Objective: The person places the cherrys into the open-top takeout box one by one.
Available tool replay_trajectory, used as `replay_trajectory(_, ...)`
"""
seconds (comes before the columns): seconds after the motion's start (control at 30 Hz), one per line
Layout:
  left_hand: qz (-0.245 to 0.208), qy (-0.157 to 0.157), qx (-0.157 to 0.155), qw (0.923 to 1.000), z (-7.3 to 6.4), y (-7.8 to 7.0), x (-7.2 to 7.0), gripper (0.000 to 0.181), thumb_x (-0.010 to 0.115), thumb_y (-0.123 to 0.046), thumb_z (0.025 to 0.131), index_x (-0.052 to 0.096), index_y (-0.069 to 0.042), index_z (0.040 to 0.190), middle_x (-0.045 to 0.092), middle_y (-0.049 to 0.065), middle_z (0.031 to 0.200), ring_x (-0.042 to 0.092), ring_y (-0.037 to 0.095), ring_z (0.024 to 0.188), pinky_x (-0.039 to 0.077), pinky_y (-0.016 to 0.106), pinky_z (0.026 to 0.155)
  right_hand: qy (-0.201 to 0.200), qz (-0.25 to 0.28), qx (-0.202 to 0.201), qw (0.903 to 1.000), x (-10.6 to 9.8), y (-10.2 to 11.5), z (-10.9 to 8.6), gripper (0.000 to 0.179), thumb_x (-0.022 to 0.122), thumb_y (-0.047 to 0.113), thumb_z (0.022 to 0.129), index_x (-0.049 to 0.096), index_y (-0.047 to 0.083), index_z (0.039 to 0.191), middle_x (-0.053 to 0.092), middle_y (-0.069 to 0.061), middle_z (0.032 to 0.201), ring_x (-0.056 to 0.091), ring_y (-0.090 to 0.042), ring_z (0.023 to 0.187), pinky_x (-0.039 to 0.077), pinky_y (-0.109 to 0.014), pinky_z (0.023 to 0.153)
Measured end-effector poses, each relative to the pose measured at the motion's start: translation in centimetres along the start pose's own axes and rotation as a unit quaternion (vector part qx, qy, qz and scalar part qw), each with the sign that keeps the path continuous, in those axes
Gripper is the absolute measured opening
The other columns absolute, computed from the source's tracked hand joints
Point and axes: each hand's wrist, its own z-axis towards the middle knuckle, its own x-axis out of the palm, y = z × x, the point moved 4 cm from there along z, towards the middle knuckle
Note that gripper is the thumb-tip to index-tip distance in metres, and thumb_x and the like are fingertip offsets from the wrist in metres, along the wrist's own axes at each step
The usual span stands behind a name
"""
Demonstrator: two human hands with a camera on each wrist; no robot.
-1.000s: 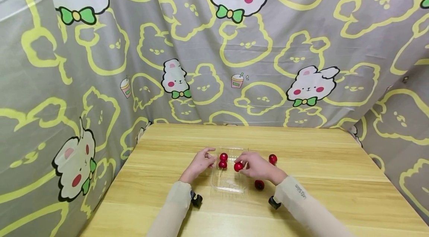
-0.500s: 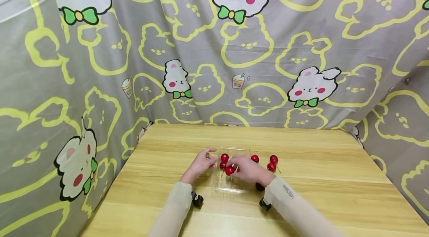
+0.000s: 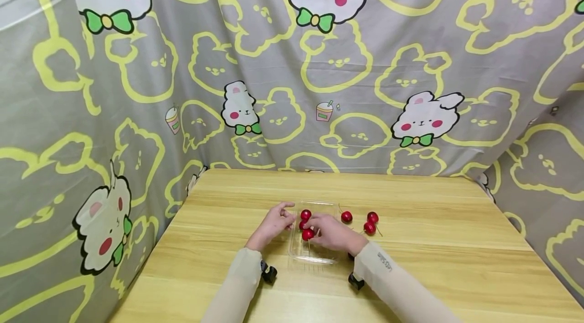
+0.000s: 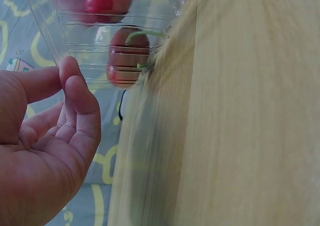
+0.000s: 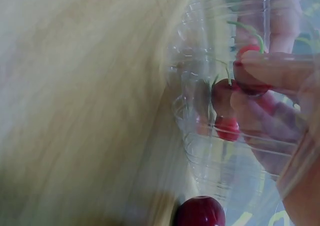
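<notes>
A clear plastic box (image 3: 315,260) stands on the wooden table. My left hand (image 3: 276,220) is at its left side, thumb and finger pinching the rim in the left wrist view. My right hand (image 3: 332,231) reaches over the box and holds a red cherry (image 3: 307,235) between thumb and fingers, its stem pointing down in the head view. Right beside it, inside the box, are a cherry (image 3: 306,214) and another, partly covered by my fingers. Through the box wall in the right wrist view, the held cherry (image 5: 245,78) overlaps a cherry with a green stem (image 5: 221,94).
Right of the box lie a loose cherry (image 3: 347,217) and a pair of cherries, one (image 3: 372,217) behind the other (image 3: 369,228). One more, mostly hidden by my right wrist, shows in the right wrist view as a dark cherry (image 5: 201,212). A patterned curtain (image 3: 274,69) surrounds the table (image 3: 219,201).
My right hand has moved left across the box with the cherry, bringing it near the two inside. Cherries right of the box came into view. The left hand has stayed at the rim.
</notes>
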Motion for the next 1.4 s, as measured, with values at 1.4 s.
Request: replay_trajectory(1.4, -0.007, 0.009, 0.019, 0.9998, -1.8, -3.2, 0.0, 0.043, 0.056, 0.001, 0.092, 0.042, 0.013, 0.131, 0.057, 0.021, 0.085, 0.059, 0.018, 0.065, 0.054, 0.044, 0.069, 0.008, -0.038, 0.013, 0.9992, 0.6, 0.3, 1.3, 0.024, 0.076, 0.012, 0.079, 0.070, 0.005, 0.101, 0.058, -0.003, 0.101, 0.054, -0.005, 0.071, 0.047, -0.018, 0.063)
